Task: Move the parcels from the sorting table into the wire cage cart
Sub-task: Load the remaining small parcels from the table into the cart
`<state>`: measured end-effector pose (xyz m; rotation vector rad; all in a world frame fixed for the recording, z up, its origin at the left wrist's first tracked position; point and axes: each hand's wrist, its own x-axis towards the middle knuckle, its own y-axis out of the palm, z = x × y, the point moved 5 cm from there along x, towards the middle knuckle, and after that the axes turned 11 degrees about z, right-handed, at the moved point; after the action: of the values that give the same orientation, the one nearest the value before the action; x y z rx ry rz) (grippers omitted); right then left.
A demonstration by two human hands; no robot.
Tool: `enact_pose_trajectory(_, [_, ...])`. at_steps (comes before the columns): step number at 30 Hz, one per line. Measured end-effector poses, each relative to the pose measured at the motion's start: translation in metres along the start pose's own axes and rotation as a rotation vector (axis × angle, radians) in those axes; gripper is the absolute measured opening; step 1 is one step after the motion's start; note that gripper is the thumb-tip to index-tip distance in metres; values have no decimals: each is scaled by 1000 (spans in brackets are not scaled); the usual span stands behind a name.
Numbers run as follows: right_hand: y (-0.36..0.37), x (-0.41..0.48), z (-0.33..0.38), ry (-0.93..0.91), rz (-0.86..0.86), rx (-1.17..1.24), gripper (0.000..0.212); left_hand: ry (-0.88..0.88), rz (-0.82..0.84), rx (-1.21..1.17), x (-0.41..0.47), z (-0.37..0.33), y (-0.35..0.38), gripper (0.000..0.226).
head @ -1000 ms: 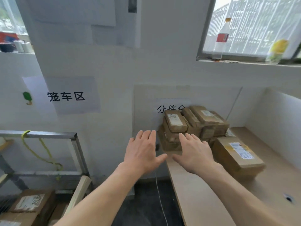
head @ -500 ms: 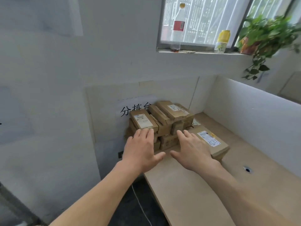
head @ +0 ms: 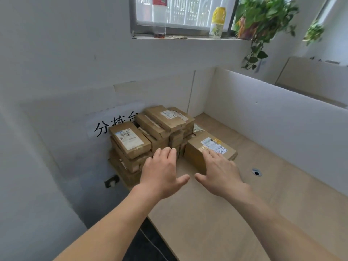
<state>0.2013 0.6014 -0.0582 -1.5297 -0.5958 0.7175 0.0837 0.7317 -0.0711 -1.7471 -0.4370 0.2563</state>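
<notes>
While parcels (head: 150, 132) crowd the sorting table (head: 216, 213), both hands hover with fingers (head: 165, 153) spread, holding nothing.

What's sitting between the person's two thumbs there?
Nothing: the head view shows only bare sorting table between the left hand and the right hand.

parcels (head: 150, 132) ahead of the left hand (head: 162, 174): brown cardboard, matt, edges a bit creased, white paper stickers on top. box (head: 195, 153) at the right hand (head: 220, 176) fingertips: same matt cardboard, paper label (head: 213, 146). table (head: 216, 223) under both hands: pale wood-look top, smooth, matt. partition (head: 273, 119) beyond the right hand: white board, matt. bottle (head: 159, 21) far above the left hand: clear plastic.
</notes>
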Motion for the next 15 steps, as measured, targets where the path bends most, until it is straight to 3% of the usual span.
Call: enact_pose_trajectory(15, [89,157,-139,113,259,99,48,-21,283,-25,142,-51,107,84])
